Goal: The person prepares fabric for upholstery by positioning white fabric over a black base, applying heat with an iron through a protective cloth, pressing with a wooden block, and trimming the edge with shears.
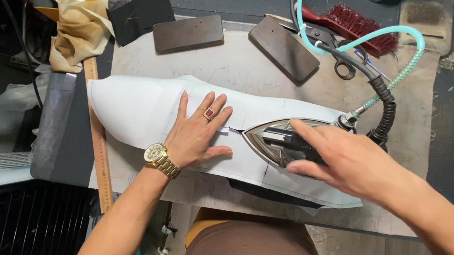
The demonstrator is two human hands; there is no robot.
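left hand (196, 135) lying flat, fingers open, pressing soft white cloth (138, 110) | right hand (343, 161) gripping steam iron (273, 144) handle | iron looking heavy, hot; holding handle only

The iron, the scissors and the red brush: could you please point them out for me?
iron (265, 136): head view, on its shiny metal nose.
scissors (344, 70): head view, on the lower finger loop.
red brush (358, 22): head view, on the red bristles.
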